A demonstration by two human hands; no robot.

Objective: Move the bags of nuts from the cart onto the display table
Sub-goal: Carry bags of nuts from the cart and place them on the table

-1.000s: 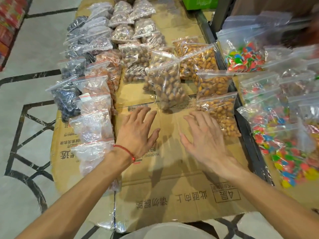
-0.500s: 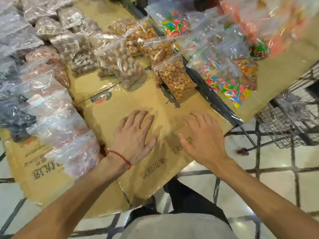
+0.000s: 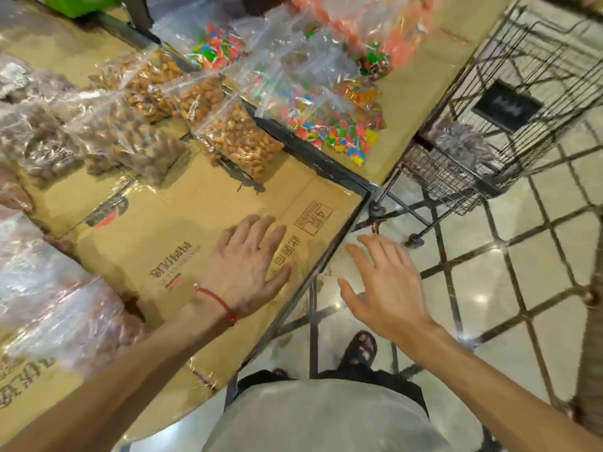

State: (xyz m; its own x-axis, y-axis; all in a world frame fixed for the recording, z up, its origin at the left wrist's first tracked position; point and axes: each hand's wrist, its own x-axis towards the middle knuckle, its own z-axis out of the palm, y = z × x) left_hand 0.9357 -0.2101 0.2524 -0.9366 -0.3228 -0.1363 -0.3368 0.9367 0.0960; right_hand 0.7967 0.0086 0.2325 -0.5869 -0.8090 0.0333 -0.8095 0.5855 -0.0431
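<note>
Nut bags [image 3: 241, 141] lay in rows on the cardboard surface [image 3: 182, 203]. My left hand [image 3: 244, 265] stayed flat on it, fingers straight, empty. My right hand [image 3: 385, 282] had slid off the edge and hung over the floor [image 3: 522, 256], fingers spread, holding nothing. The view had swung toward the cart [image 3: 437, 177], where what looked like one bag [image 3: 463, 146] lay. I judged another fetch was beginning.

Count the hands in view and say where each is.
2. The left hand is spread over the cardboard near its corner; the right hand is open above the tiled floor, short of the wire cart. None seems hidden.
</note>
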